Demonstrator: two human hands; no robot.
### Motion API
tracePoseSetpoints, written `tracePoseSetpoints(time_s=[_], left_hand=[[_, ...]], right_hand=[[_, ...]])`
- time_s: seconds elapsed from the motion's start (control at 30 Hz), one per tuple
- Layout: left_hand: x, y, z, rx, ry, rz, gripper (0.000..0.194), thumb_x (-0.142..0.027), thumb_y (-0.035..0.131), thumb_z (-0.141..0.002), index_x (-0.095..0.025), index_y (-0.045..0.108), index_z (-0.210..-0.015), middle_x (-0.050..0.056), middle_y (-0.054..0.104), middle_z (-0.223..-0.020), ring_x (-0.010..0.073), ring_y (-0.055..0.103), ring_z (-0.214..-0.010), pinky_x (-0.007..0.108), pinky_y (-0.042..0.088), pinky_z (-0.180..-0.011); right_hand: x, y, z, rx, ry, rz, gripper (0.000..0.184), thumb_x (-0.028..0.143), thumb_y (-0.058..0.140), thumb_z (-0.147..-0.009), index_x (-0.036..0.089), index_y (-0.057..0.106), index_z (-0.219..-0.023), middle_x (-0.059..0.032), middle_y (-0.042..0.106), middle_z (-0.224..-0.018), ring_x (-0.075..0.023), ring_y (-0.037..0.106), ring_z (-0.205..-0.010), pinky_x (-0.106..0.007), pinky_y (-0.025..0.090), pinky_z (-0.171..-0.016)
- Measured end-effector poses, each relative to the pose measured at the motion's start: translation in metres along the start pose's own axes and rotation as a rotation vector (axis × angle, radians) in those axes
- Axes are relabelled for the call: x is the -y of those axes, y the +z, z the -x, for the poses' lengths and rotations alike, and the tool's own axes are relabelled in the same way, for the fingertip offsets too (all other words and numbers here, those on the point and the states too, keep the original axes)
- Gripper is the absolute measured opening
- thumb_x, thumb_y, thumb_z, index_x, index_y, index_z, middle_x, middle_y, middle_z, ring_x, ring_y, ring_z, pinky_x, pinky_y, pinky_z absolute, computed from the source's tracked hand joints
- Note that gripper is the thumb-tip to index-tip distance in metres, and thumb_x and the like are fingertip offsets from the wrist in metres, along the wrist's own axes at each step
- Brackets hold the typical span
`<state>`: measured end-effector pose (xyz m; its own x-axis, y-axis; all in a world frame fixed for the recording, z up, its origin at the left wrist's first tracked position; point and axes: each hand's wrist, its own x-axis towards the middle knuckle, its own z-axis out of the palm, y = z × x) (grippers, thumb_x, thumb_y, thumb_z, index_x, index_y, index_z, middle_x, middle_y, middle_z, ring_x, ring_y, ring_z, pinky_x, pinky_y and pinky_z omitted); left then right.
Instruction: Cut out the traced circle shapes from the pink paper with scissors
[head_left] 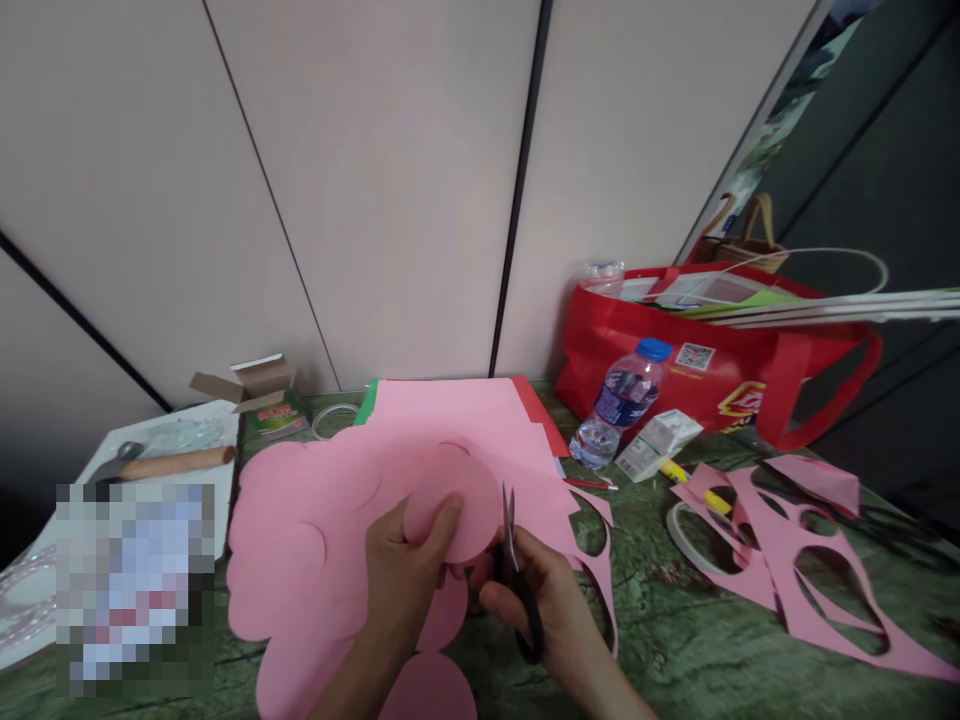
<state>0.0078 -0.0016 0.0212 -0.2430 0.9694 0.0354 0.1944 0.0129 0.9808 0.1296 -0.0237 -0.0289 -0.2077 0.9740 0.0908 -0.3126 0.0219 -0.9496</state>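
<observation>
Between the thumb and fingers of my left hand (409,565) is a round pink paper disc (457,505), held up over the table. My right hand (551,590) grips black-handled scissors (511,545), their blades pointing up beside the disc's right edge and slightly parted. Under and left of my hands spreads a cluster of overlapping pink paper circles (300,540). Behind the disc lies a stack of pink paper sheets (457,400), with green and red sheets showing at its sides. My right fingers are partly hidden by the scissors.
Pink paper offcuts (787,550) with round holes lie right, around a tape roll (686,545). A water bottle (619,405), small white box (660,443) and red bag (675,340) stand behind. At left are an opened carton (274,405) and a wooden-handled hammer (180,462).
</observation>
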Motion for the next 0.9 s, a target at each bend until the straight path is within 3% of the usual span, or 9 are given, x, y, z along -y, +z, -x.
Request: tracePoseSetpoints(time_s=[0.43,0.9], left_hand=[[-0.0024,0.0018,0.0014,0.021,0.008,0.019,0.037,-0.035,0.06,-0.068,-0.019,0.044,-0.039,-0.005,0.044,-0.027,0.0076,0.037,-0.026,0.019,0.027,-0.031],[-0.0061,0.0038,0.0048,-0.008,0.021,0.022,0.035,-0.035,0.059,-0.069,-0.018,0.044,-0.041,-0.006,0.043,-0.028,0.0074,0.036,-0.027,0.019,0.027,-0.031]], right_hand=[[0.0032,0.0002,0.0005,-0.023,0.019,0.039,0.039,0.046,0.074,-0.06,0.014,0.059,-0.078,0.0012,0.052,-0.063,-0.0133,0.042,-0.056,-0.024,0.031,-0.051],[0.003,0.0016,-0.0011,-0.031,-0.013,0.053,0.035,0.044,0.074,-0.06,0.016,0.059,-0.074,0.003,0.051,-0.061,-0.0117,0.038,-0.054,-0.023,0.028,-0.049]])
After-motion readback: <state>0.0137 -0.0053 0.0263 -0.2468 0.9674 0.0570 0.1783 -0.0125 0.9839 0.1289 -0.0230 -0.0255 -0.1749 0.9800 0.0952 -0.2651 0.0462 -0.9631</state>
